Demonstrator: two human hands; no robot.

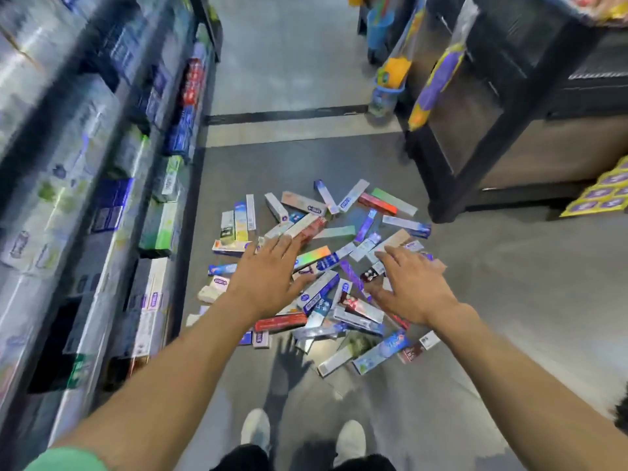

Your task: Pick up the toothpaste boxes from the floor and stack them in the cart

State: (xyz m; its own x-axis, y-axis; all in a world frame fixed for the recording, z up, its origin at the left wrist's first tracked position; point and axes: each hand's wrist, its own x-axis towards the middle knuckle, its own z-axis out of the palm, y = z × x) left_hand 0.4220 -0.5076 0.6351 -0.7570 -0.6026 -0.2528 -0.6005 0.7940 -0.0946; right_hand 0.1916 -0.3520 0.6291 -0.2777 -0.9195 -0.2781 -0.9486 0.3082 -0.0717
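A scattered pile of toothpaste boxes [323,266] in several colours lies on the grey shop floor ahead of my feet. My left hand [268,277] stretches out over the left middle of the pile, palm down, fingers straight, holding nothing. My right hand [407,283] reaches over the right side of the pile, fingers spread, empty too. Both hands hover above the boxes; their shadows fall on the floor near my shoes. No cart is in view.
A long shelf [102,185] stocked with boxed goods runs along the left. A dark display stand [492,124] with hanging packets stands at the right, with a yellow-purple stack [601,195] beside it. Blue buckets [384,90] sit farther down the aisle.
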